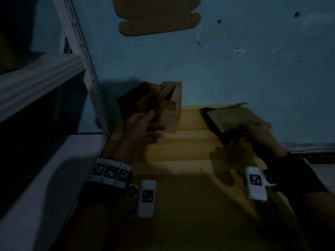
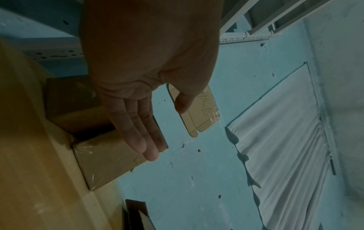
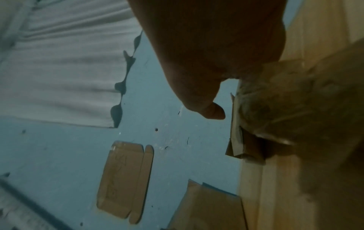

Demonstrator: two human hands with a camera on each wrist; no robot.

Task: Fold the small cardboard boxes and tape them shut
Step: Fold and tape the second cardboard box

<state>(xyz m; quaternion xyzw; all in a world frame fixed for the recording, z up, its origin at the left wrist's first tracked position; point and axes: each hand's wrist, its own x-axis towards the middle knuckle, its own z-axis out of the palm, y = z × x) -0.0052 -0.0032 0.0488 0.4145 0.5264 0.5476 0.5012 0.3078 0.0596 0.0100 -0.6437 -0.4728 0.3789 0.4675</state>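
While the dim light hides much of the scene, the key relation reads clearly from the head view: the folded brown cardboard box (image 1: 168, 113) at the back of the yellow wooden table (image 1: 181, 160) lies just ahead of the left hand (image 1: 143, 129), toward the blue-green wall (image 1: 235, 51). That hand is released, fingers straight and together, thumb spread. The left wrist view shows the fingers (image 2: 138, 132) stretched alongside the box, whose clear-taped face (image 2: 104, 157) glints below them; whether they touch the cardboard cannot be told.

Taking the folded box as landmark, a second, darker brown box (image 1: 134, 100) stands directly against its left side, hard by the grey slotted metal shelf post (image 1: 87, 66). To the landmark's right, well apart along the same wall, a flat unfolded cardboard blank (image 1: 228, 115) lies on the table with 1 flap lifted. The right hand (image 1: 257, 134) rests at that blank's near edge and appears to hold a crumpled, brownish clear wad, probably tape or film (image 3: 295, 109), though the blurred right wrist view leaves the grasp uncertain. High on the wall above the landmark, another flat cardboard blank (image 1: 157, 15) is stuck up.

Judged from this, the left hand is nearer the finished boxes, the right nearer the next blank. That blank's long axis runs roughly from the wall toward the person, so the right hand looks best placed to draw it forward.
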